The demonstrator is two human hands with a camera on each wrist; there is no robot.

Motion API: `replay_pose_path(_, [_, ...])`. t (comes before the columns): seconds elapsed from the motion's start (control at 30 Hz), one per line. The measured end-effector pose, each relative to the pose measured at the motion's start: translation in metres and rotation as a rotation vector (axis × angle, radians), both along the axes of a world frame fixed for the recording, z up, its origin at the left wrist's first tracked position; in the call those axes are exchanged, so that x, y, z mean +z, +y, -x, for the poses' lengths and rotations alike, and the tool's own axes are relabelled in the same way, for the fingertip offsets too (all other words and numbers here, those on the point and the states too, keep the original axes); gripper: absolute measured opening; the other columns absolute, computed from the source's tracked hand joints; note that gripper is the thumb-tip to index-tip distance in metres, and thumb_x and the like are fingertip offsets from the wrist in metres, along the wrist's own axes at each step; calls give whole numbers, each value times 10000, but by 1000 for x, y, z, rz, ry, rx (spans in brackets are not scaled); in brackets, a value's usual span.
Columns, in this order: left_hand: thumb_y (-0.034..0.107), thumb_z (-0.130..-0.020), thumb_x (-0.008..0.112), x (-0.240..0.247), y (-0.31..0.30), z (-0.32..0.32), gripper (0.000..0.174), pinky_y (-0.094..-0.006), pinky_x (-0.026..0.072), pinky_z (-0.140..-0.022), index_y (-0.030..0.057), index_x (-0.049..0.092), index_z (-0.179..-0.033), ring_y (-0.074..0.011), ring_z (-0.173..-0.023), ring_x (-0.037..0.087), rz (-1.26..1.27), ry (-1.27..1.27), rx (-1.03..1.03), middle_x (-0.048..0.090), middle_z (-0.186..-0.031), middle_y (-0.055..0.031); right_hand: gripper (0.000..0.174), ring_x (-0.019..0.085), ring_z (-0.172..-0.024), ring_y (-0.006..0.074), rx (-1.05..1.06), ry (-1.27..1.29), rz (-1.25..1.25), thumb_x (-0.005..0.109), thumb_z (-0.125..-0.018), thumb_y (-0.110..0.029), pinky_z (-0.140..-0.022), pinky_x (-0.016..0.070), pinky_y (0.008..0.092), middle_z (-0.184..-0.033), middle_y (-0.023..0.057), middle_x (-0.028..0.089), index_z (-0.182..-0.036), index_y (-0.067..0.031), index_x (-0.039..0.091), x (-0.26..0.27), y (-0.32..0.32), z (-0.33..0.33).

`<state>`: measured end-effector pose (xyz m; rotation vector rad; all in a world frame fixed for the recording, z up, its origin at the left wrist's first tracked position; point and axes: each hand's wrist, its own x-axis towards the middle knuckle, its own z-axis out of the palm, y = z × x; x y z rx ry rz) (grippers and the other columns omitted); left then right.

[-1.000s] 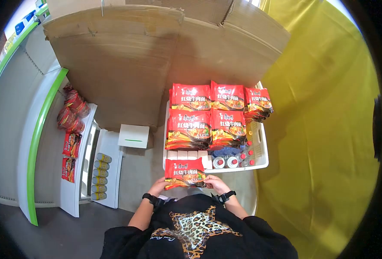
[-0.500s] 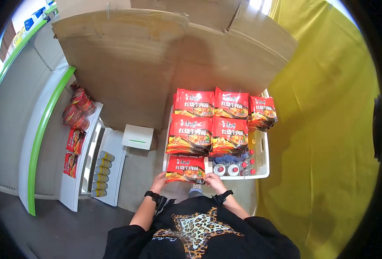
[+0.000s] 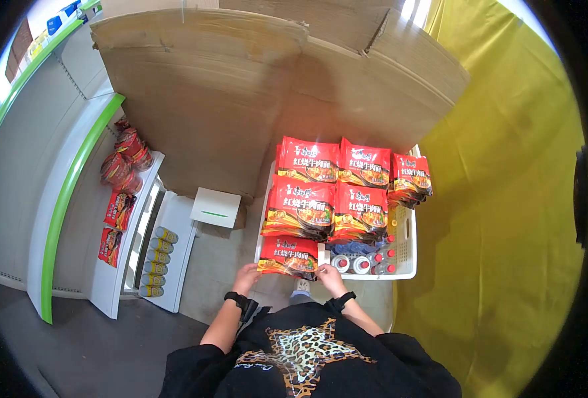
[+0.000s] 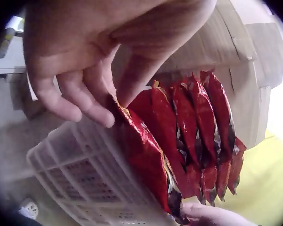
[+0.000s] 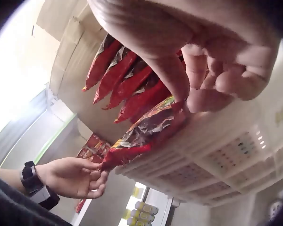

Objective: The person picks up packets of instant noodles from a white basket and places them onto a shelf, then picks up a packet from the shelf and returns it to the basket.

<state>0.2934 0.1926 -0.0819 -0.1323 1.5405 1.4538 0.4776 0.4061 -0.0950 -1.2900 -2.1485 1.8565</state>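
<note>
I hold a red noodle packet (image 3: 287, 255) by its two ends over the near edge of a white plastic crate (image 3: 405, 255). My left hand (image 3: 247, 275) pinches its left end (image 4: 127, 123) between thumb and fingers. My right hand (image 3: 327, 274) pinches the right end (image 5: 172, 115). The packet lies flat in front of several stacked red packets (image 3: 334, 192) that fill the crate. In the left wrist view the packet (image 4: 148, 160) hangs above the crate's latticed wall (image 4: 85, 179).
Small bottles with red caps (image 3: 364, 263) stand in the crate's near right corner. Flattened cardboard sheets (image 3: 241, 86) lean behind the crate. A shelf unit (image 3: 75, 199) at left holds red packets and cans (image 3: 153, 262). A white box (image 3: 216, 207) lies on the floor. Yellow cloth (image 3: 500, 199) hangs at right.
Both hands have moved the packet forward, from in front of my chest onto the near edge of the crate. The head view has shifted slightly.
</note>
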Motion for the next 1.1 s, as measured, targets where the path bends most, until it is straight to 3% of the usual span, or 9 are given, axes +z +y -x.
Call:
replay_pose_path(0.07, [77,-766,541,-4,-1,-2,320,-220,424,-641,38,468,-1075,-102,-777,554,49,33,-15,581,-904,-48,188,589,-688,234,70,-55,-225,574,-718,-175,-625,445,323,-733,146,604,-796,-4,586,-2,0,-1])
replay_pose_path(0.2, [86,-756,547,-11,-5,-6,268,-217,425,-623,35,480,-1010,-93,-699,542,76,109,-96,577,-838,-35,202,580,-743,280,142,-97,-217,567,-709,-201,-655,440,339,-760,170,598,-784,-15,587,-10,4,-5])
replay_pose_path(0.27, [89,-753,545,-10,-6,-6,260,-218,429,-622,36,480,-999,-90,-682,537,76,153,-149,574,-822,-28,135,534,-567,111,185,-54,-191,577,-706,-144,-504,413,256,-615,48,570,-691,-11,558,-18,5,-6])
replay_pose_path(0.37, [48,-709,553,1,-10,-9,278,-215,409,-576,24,511,-983,-91,-637,527,51,48,-64,565,-772,-28,136,514,-548,109,272,-22,-68,553,-711,-148,-487,397,240,-605,30,554,-668,-19,545,-21,8,-11])
replay_pose_path(0.53, [87,-779,481,40,-16,0,463,-191,417,-618,41,383,-1229,-51,-660,514,-160,-191,-364,563,-827,5,116,474,-541,63,282,16,250,520,-733,-153,-477,365,207,-600,-8,522,-664,-60,533,30,8,-6])
replay_pose_path(0.77, [34,-763,456,101,-32,8,557,-186,403,-683,3,284,-1292,-57,-768,495,-318,-128,-491,531,-1016,-21,56,499,-606,64,488,230,483,516,-748,-74,-561,395,205,-666,-13,523,-694,-65,503,92,11,-4])
replay_pose_path(0.8, [3,-747,466,116,-32,10,571,-217,424,-757,-12,283,-1288,-84,-896,507,-377,-161,-481,494,-1125,-53,58,508,-630,82,506,249,516,515,-745,-62,-594,413,222,-681,-2,520,-694,-42,497,105,10,-1])
replay_pose_path(0.97, [-24,-764,484,193,-23,28,607,-231,399,-818,-10,222,-1312,-103,-1031,455,-462,-108,-547,444,-1202,-65,57,472,-664,60,611,292,400,531,-743,-62,-605,393,221,-681,-9,519,-729,-13,507,204,21,11])
replay_pose_path(1.1, [-47,-774,489,239,3,48,614,-248,395,-843,21,220,-1321,-109,-1060,439,-495,90,-543,446,-1202,-52,122,422,-616,60,488,398,57,570,-739,-74,-558,361,229,-636,-12,476,-693,-16,472,261,40,23])
